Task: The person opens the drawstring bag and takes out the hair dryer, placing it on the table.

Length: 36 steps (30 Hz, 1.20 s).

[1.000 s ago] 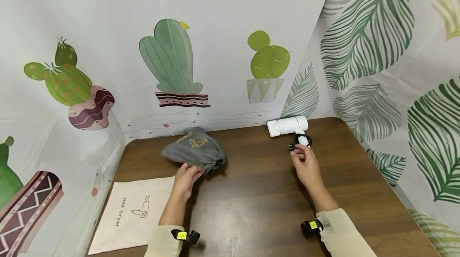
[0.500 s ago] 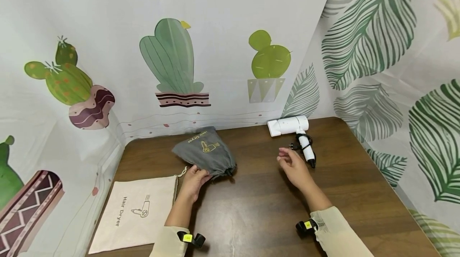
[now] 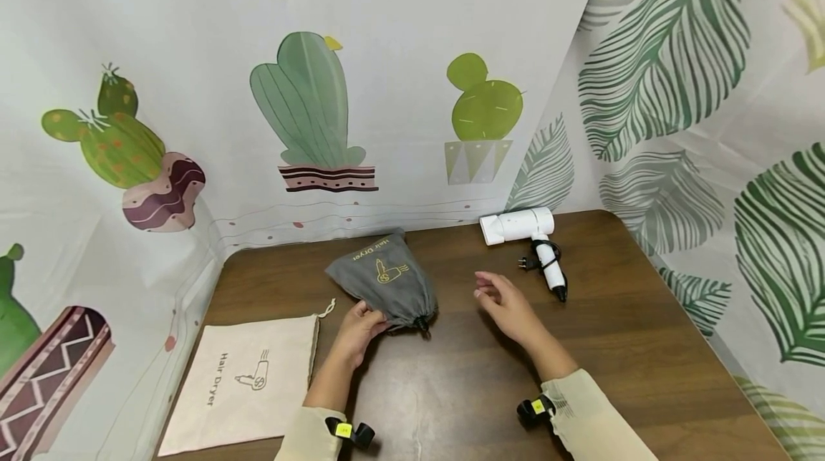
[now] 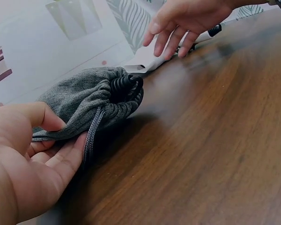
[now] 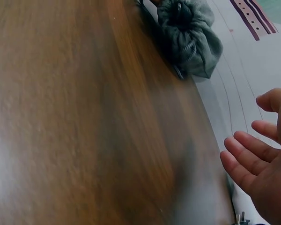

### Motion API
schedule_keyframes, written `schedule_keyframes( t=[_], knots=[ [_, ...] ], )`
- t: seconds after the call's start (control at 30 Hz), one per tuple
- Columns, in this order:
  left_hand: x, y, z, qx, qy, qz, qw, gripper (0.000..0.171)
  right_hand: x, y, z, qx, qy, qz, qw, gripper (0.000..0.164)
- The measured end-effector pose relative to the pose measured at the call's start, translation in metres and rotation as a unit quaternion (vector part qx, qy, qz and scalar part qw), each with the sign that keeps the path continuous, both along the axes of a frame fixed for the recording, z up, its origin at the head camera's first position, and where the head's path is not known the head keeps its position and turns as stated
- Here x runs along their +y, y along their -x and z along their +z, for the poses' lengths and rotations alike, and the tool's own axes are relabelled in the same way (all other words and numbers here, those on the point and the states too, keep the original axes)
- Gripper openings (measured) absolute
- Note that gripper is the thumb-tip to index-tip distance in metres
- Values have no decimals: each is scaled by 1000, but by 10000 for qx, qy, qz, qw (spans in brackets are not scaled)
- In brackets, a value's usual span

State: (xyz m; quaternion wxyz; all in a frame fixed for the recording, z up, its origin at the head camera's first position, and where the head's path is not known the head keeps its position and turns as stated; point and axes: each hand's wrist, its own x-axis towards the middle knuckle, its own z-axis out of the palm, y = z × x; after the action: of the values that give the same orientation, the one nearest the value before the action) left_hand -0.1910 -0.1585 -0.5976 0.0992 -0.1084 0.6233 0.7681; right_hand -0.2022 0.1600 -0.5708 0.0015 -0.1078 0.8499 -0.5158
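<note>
A grey drawstring bag (image 3: 385,276) printed with a yellow hair dryer is pinched at its near side by my left hand (image 3: 358,332). In the left wrist view, thumb and fingers close on the cloth below the gathered mouth, where a black coiled cord end (image 4: 124,83) pokes out and a drawstring (image 4: 91,136) hangs. My right hand (image 3: 509,309) is in the air to the right of the bag, fingers relaxed and holding nothing. Beyond it a white hair dryer (image 3: 518,225) lies at the back right, its black cord wound around the handle and its plug (image 3: 528,263) pointing left.
A cream drawstring bag (image 3: 245,389) marked "Hair Dryer" lies flat at the table's left. The brown wooden table (image 3: 451,389) runs back to a white curtain (image 3: 399,89) printed with cacti and leaves.
My left hand has brought the grey bag rightward, uncovering the cream bag's cord. My right hand has let go near the dryer's plug and moved left, toward the grey bag.
</note>
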Motion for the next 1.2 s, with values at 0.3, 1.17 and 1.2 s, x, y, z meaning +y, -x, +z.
schedule_keyframes(
  t=[0.3, 1.17, 1.2],
  knots=[
    [6, -3, -4, 62, 199, 30, 9998, 18, -19, -4, -2, -202, -97, 370, 9991, 45],
    [32, -26, -2, 398, 367, 199, 9983, 25, -68, -7, -10, -245, -243, 966, 9947, 48],
    [32, -26, -2, 370, 405, 182, 9983, 25, -69, -8, -11, -243, -245, 943, 9949, 46]
  ],
)
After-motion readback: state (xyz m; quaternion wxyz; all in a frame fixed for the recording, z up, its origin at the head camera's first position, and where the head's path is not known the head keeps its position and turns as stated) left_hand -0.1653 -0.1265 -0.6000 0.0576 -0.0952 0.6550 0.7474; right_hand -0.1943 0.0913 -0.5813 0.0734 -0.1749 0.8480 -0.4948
